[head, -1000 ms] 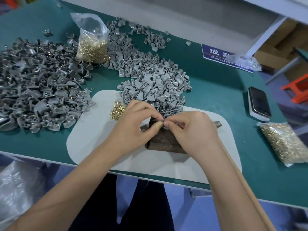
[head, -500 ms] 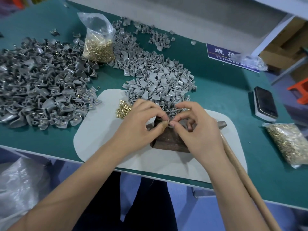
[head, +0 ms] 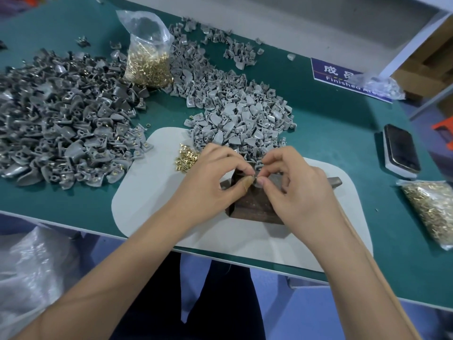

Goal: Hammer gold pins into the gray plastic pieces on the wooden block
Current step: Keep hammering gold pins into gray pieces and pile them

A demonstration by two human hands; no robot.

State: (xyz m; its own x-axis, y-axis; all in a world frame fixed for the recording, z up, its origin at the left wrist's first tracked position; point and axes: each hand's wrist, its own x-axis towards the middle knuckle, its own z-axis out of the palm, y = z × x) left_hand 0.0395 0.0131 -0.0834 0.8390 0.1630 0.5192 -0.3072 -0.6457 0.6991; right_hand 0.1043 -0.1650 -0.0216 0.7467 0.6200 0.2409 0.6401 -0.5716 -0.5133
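Note:
A dark wooden block [head: 255, 207] sits on a pale grey mat [head: 152, 192] at the table's near edge. Over the block's top, my left hand [head: 210, 182] and my right hand [head: 294, 190] meet fingertip to fingertip, pinching a small gray plastic piece [head: 258, 165] and what looks like a gold pin between them; the pin itself is mostly hidden. The hammer head [head: 333, 180] pokes out to the right of my right hand, its handle hidden under that forearm. A small heap of loose gold pins [head: 185, 159] lies on the mat left of my left hand.
A light gray pile of plastic pieces [head: 235, 114] lies just behind the block. A darker pile [head: 61, 123] fills the left. Bags of gold pins stand at the back [head: 147, 62] and lie at the right [head: 431, 212]. A phone [head: 402, 150] rests at the right.
Both hands stay over the block with fingertips together. My right hand's fingers have spread and lifted slightly while pinching. The view has shifted a little.

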